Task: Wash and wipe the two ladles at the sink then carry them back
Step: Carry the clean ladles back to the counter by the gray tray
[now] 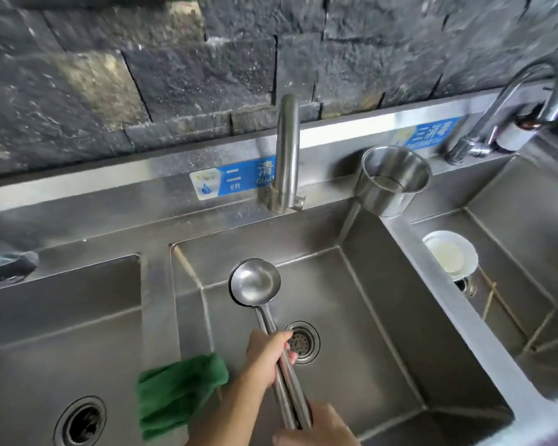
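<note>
1. Your left hand has its fingers curled tight round both handles of the two ladles, about midway along; gripping the pair as one keeps them from sliding apart.
2. Your right hand covers the handle ends near the front edge of the middle basin; whether its fingers close on them I cannot tell; it likely steadies the long handles.
3. The ladle bowls sit nested, open side up, toward the back-left corner of that basin, in front of the tap; whether they rest on the basin floor is unclear; no water shows running, so the rinse looks yet to start.
4. The green cloth lies draped over the divider at the basin's left edge, just beside your left forearm; that keeps it within reach for the wiping step, which seems not yet done.
5. The drain sits just right of the handles; hold the bowls over this basin so runoff goes there.
</note>
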Motion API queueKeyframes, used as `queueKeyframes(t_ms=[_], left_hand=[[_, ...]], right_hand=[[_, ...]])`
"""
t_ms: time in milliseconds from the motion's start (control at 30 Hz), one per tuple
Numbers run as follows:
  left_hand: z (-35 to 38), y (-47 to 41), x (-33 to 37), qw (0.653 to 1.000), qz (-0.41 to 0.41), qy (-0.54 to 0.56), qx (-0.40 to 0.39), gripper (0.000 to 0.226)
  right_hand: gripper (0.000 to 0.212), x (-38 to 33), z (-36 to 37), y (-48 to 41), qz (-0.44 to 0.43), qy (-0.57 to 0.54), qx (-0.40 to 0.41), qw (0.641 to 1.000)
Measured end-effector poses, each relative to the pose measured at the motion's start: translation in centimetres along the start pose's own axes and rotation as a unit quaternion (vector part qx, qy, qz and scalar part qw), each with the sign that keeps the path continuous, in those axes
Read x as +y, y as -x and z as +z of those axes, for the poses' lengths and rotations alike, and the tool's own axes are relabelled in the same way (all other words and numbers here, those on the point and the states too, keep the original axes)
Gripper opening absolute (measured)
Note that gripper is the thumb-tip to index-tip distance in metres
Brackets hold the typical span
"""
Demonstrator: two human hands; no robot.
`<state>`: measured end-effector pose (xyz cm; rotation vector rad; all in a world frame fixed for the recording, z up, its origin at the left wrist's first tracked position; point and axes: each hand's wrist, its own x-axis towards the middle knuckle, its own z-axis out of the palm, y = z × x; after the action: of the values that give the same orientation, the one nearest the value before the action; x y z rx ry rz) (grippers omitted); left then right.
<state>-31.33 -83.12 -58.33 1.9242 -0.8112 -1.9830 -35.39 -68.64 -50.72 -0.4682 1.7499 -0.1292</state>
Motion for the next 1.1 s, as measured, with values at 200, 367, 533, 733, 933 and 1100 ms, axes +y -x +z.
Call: queueKeyframes(t_ms=[200,367,533,733,933,1100], left_hand=[[4.8,7.8,2.4,0.995,0.040,-0.058,-0.072,0.040],[9.9,15.2,3.7,0.979,0.086,-0.117,-0.146,0.039],[14.9,22.7,3.7,0.955,0.134,-0.158,-0.211,0.036],[19.2,33.8,1.9,0.914,0.186,-0.199,-0.302,0.037],[20.7,45.8,-4.3,0.856,0.240,-0.261,-0.376,0.033],[19.8,56.4,-12.8,0.805,0.266,-0.288,-0.445,0.030]], right_hand=[[0.026,4.0,-1.2,4.1,-0.078,-0.128,0.098,0.984],[0.038,4.9,-3.5,14.1,-0.052,-0.239,0.178,0.953],[0.054,8.4,-5.2,21.2,-0.064,-0.303,0.238,0.921],[0.036,14.0,-5.1,28.2,-0.150,-0.376,0.310,0.860],[0.030,20.8,-1.2,36.8,-0.173,-0.422,0.388,0.801],[0.034,27.6,5.2,44.0,-0.142,-0.454,0.466,0.746]])
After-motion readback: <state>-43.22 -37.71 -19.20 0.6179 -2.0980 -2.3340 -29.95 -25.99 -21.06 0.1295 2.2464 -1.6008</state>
